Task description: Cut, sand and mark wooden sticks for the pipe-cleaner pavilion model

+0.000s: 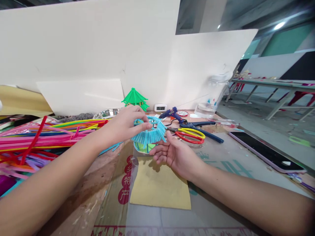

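A light-blue fringed ring of fuzzy chenille stems is between my hands, with an opening in its middle. Below it shows a round green base with blue uprights, partly covered by the fringe. My left hand reaches over the ring from the left, thumb and fingers closed on its rim; some fingertips are hidden behind it. From the right, my right hand has its palm turned up and fingers curled, thumb and index finger at the fringe's edge. A tan sheet lies beneath.
Behind stand a green tiered roof model and a small digital clock. A glue gun, blue-handled pliers and red-yellow scissors lie right of the ring. Colourful chenille stems pile up left; a phone lies right.
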`<action>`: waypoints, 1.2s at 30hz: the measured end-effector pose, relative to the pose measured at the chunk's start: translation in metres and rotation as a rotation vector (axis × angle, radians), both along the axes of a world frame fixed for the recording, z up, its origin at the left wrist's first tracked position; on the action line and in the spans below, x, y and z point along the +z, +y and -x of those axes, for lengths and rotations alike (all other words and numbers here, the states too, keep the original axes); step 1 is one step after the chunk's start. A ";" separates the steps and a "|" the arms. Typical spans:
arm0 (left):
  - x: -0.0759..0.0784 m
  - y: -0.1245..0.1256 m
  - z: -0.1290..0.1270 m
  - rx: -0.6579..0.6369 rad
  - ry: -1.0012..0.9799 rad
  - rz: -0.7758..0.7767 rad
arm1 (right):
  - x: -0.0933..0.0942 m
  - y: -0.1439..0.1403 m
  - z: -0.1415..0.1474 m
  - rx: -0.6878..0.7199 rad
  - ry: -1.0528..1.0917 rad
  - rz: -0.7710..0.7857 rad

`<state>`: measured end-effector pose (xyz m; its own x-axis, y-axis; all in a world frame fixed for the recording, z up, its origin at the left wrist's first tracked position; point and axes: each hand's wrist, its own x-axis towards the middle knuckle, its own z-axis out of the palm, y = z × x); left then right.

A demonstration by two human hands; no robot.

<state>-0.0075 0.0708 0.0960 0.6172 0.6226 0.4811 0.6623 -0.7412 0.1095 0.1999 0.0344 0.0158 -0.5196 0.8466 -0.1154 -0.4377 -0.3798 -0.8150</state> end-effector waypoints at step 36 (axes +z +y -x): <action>-0.012 -0.004 -0.018 -0.068 0.069 0.088 | 0.000 -0.002 -0.001 0.153 0.081 0.036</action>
<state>0.0106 0.0669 0.0836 0.6890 0.6162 0.3815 0.6190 -0.7741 0.1324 0.2007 0.0320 0.0157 -0.6512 0.7528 -0.0965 -0.4364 -0.4754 -0.7639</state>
